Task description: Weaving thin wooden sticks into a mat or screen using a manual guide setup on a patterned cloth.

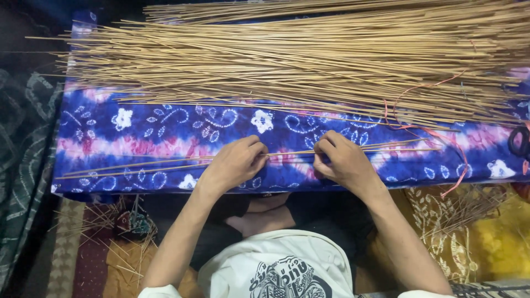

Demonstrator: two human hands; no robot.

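- While I pinch a few thin sticks [287, 153] between both grips, they lie flat across the blue patterned cloth [165, 132] on the surface, running left to right.
- My left hand [234, 161] and my right hand [343, 160] are each pressed together on them, close side by side.
- Just beyond lies the big pile of sticks [309, 60], with a pink string [441, 138] trailing beside it.
- Squeezing too hard could snap such thin sticks, I judge; a loose one could roll off the near edge among the broken bits [127, 243] on the floor.
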